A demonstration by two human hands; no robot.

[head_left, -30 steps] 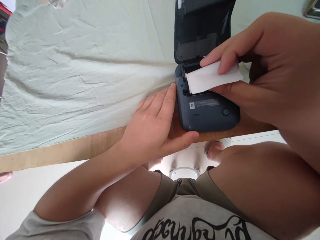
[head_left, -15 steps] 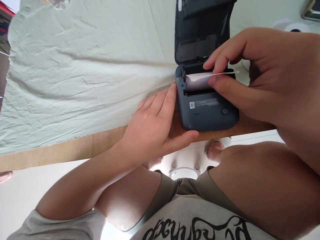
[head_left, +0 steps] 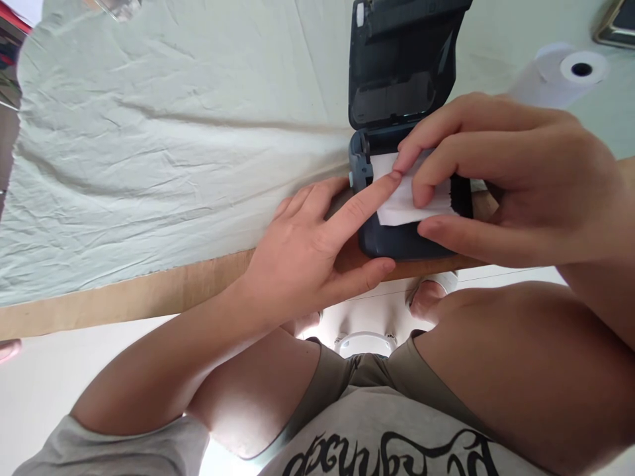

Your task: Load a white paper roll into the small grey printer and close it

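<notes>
Along the near edge of the desk [head_left: 213,281], which a pale green cloth [head_left: 163,158] partly covers, a dark blue printer [head_left: 387,248] sits with its lid [head_left: 397,73] raised, a strip of white paper [head_left: 394,210] lying over its front part. The left hand [head_left: 300,244] lays its index fingertip on the paper, thumb spread by the printer's lower edge, grip wide, while the right hand [head_left: 536,182] curls over the paper, grip narrower, thumb apart from the bent fingers; beyond it, a white roll [head_left: 546,76] lies on the cloth
</notes>
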